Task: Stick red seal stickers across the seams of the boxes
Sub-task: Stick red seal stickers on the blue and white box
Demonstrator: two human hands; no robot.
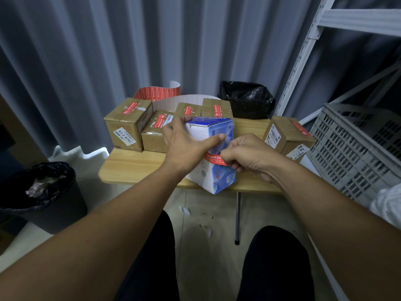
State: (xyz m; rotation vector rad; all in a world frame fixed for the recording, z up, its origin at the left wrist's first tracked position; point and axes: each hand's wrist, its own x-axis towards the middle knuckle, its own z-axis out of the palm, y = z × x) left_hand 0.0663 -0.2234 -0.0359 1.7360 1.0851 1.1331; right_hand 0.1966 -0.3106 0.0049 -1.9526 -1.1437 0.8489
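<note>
A grey curtain [86, 51] hangs behind a small wooden worktop [134, 164], with a white metal rack [308, 51] and a grey slatted crate [351, 153] to the right. A black-lined bin [43, 192] stands on the floor at the left. Brown cardboard boxes [125, 124], each with a red seal on top, sit along the back of the worktop, and another [286, 135] lies at the right.

The blue-and-white box [211, 133] stands at the near edge of the worktop. Its long axis is roughly upright, its top leans away towards the curtain, and one vertical corner faces the camera. The left hand [186, 144] grips its upper part, fingers over the far top edge and thumb stretched across the white face. The right hand [249, 157], fingers curled, pinches the red seal sticker [213, 160], which lies crosswise over the box's facing corner. A curled strip of red stickers [158, 92] stands at the back.
</note>
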